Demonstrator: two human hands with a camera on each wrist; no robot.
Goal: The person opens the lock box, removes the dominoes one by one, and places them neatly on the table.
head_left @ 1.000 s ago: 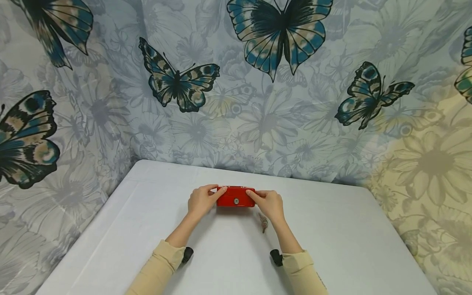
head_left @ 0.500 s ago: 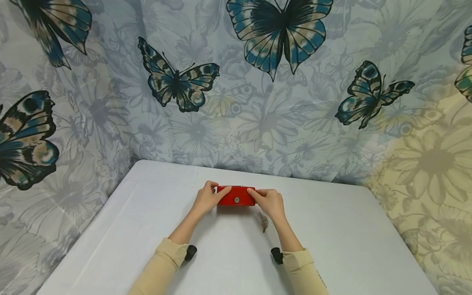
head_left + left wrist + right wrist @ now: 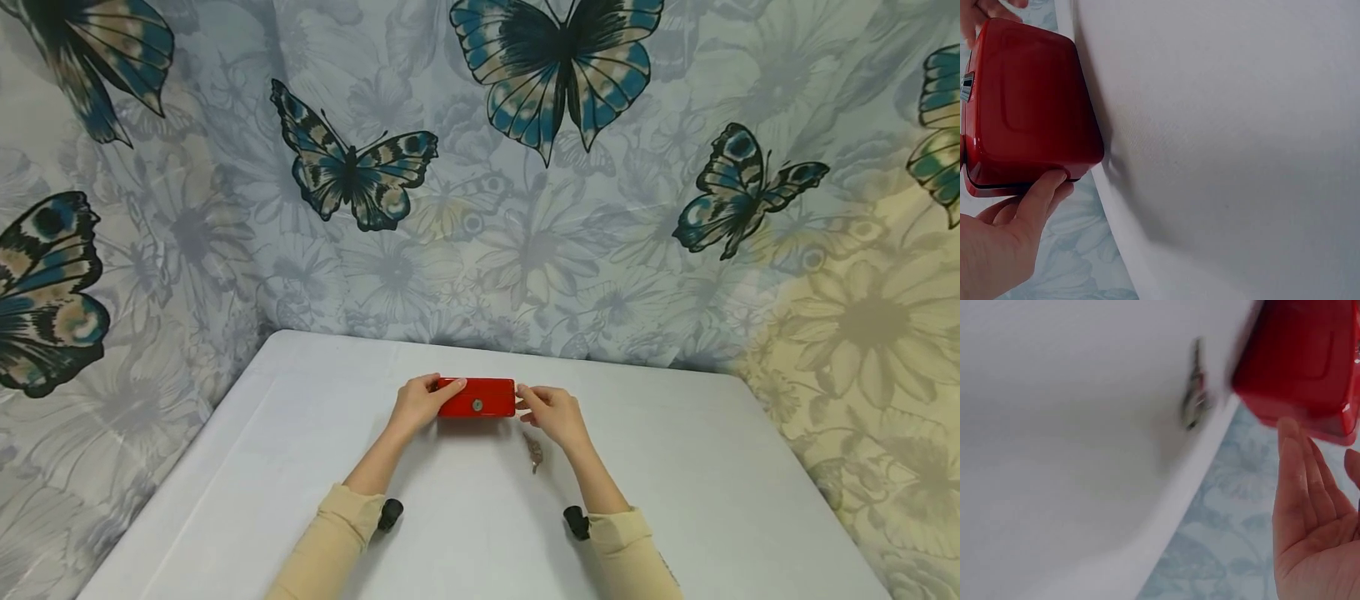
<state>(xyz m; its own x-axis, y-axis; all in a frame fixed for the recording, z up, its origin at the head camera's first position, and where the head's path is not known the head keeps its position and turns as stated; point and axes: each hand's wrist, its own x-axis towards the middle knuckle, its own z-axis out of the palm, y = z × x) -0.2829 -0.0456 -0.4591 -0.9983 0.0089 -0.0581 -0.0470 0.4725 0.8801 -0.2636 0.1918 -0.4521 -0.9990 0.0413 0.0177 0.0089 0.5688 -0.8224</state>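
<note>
A small red cash box point(image 3: 491, 396) with a round key lock in its front is held at the middle of the white table. My left hand point(image 3: 416, 404) grips its left end, thumb on the front face and fingers behind. In the left wrist view the fingers lie along the end wall of the box point(image 3: 1035, 94). Beside the right end is my right hand point(image 3: 555, 412), its fingers nearly straight and holding nothing; in the right wrist view the fingertips are right at the box's edge point(image 3: 1304, 356). A small bunch of keys point(image 3: 534, 454) lies just below that hand.
The white-covered table point(image 3: 300, 467) reaches back to a fabric wall point(image 3: 600, 275) printed with flowers and butterflies. Black wrist cameras are at both beige sleeves point(image 3: 626, 542).
My right hand has let go of the cash box's right end and drawn slightly to the right. The left hand keeps its grip, and the box has tipped slightly.
</note>
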